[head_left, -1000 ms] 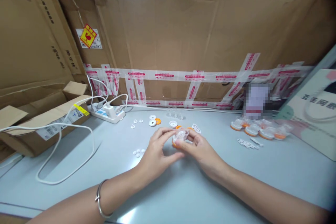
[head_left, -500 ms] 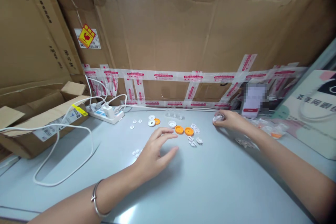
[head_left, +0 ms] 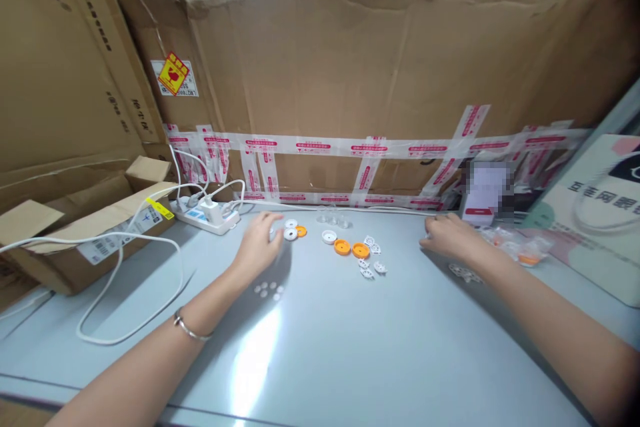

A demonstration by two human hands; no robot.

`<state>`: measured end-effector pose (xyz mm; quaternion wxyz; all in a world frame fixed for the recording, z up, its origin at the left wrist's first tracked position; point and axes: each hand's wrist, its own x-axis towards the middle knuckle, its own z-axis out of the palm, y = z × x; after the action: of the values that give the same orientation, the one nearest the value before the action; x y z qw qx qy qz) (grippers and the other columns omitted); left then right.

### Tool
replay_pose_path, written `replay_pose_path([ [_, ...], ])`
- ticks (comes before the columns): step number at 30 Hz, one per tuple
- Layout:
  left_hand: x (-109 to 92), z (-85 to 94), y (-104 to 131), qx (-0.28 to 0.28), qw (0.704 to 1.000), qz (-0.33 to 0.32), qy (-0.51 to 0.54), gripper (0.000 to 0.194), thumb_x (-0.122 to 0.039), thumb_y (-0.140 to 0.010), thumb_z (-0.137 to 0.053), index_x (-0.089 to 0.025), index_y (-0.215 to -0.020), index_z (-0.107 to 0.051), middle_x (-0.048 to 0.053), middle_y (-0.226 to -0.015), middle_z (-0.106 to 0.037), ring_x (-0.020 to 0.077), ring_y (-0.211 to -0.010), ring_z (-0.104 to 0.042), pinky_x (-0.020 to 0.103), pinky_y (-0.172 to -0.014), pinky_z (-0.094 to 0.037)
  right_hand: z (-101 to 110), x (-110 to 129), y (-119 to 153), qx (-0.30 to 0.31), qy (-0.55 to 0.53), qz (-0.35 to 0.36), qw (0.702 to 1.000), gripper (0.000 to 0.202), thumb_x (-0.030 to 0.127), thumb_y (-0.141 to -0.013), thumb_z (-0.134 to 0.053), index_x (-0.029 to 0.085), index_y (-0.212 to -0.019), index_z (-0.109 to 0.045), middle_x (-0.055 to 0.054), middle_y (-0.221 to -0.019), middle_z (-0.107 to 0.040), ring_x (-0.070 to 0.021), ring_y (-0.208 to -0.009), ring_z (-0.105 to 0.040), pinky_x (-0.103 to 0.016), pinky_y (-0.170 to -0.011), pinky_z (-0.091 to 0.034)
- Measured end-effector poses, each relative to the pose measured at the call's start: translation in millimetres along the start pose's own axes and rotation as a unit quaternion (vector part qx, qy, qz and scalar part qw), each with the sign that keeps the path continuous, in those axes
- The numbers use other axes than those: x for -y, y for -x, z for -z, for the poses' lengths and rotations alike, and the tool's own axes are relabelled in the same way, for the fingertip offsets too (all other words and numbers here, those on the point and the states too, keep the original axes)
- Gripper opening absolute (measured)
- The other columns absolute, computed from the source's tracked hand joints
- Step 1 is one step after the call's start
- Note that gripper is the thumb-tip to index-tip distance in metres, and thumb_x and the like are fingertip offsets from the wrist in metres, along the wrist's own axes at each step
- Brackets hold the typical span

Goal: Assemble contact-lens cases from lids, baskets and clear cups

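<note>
Clear-topped orange pieces sit clustered at the right of the counter, with loose parts spread across the middle.
The cluster, partly hidden by the right arm, looks like the finished share; its count cannot be told. Apparently left to put together are 2 orange discs, a white round part just beside them, clear cups behind, and white cut-out plates near the discs. The right hand rests near the cluster, fingers curled; whether its grip is clamped on anything cannot be told. The left hand is over the far left part of the spread, thumb and forefinger apart, beside 2 white discs and an orange ring.
</note>
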<state>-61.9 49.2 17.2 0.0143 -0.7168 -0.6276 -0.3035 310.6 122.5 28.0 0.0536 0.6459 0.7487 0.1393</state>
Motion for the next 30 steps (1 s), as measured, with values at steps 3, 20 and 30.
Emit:
replay_pose_path([
  [3, 29, 5.1, -12, 0.019, 0.998, 0.036, -0.046, 0.029, -0.017, -0.079, -0.046, -0.013, -0.105, -0.057, 0.012, -0.105, -0.057, 0.0251, -0.098, -0.054, 0.036, -0.088, -0.040, 0, 0, 2, -0.013, 0.014, 0.005, 1.000, 0.027, 0.028, -0.069, -0.053, 0.010, -0.086, -0.064, -0.021, -0.095, -0.062, -0.0338, -0.095, -0.052, -0.037, -0.068, -0.038],
  [20, 27, 7.2, -9, 0.121, 0.992, 0.001, -0.027, 0.016, -0.008, -0.072, -0.046, -0.013, -0.069, -0.061, 0.008, -0.072, -0.063, 0.0209, -0.069, -0.058, 0.028, -0.064, -0.041, 25, 26, 11, -0.240, -0.078, 0.072, 0.965, 0.023, 0.033, -0.081, -0.045, 0.017, -0.090, -0.059, -0.011, -0.100, -0.059, -0.0276, -0.093, -0.049, -0.037, -0.075, -0.036],
  [30, -70, -22.7, 34, 0.198, 0.945, -0.205, 0.161, 0.016, -0.007, -0.078, -0.049, -0.017, -0.079, -0.061, 0.002, -0.082, -0.060, 0.0112, -0.072, -0.056, 0.019, -0.065, -0.044, 20, 49, 15, -0.283, -0.135, 0.190, 0.930, 0.017, 0.029, -0.084, -0.046, 0.018, -0.083, -0.059, -0.007, -0.094, -0.061, -0.0230, -0.091, -0.051, -0.034, -0.074, -0.036],
])
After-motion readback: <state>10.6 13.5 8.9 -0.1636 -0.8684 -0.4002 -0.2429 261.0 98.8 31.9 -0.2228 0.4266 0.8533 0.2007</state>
